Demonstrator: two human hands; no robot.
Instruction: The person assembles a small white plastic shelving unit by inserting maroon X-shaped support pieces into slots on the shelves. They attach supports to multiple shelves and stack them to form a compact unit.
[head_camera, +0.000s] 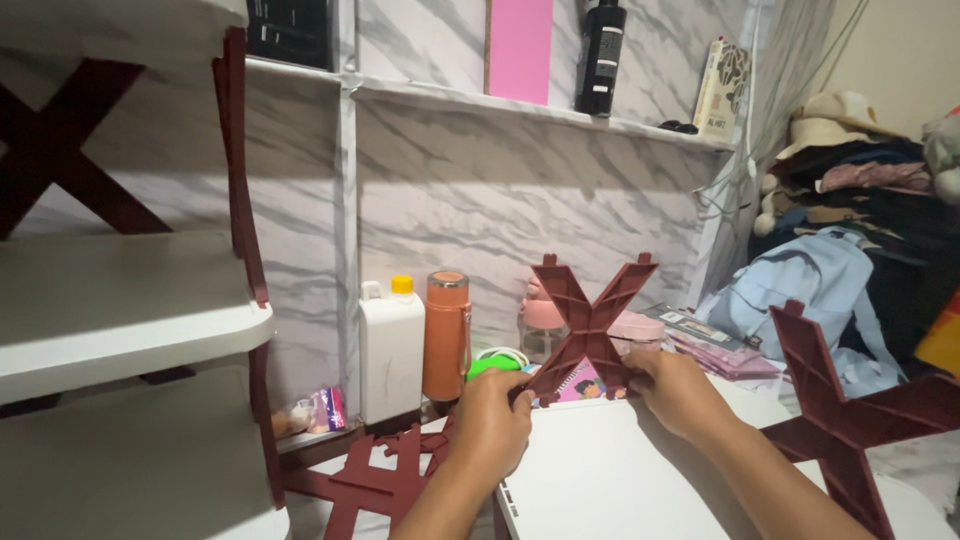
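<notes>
- White rectangular jug (390, 352) with yellow cap, upright against the marble-pattern wall.
- Orange flask (446, 335) just beside the jug, upright.
- Pink-lidded container (541, 322) behind, partly hidden.
- Upper shelf (450, 97): black bottle (601, 55), pink panel (519, 48), a book (722, 88) leaning near the corner.
- White shelving unit (120, 300) with dark red uprights, at left.
- Pile of clothes, light blue bag (810, 280) and hats (830, 125), at right.

X-braces (590, 320): 4 | white shelf boards (130, 310): 4 | bottles (446, 335): 4 | hands (490, 420): 2
</notes>
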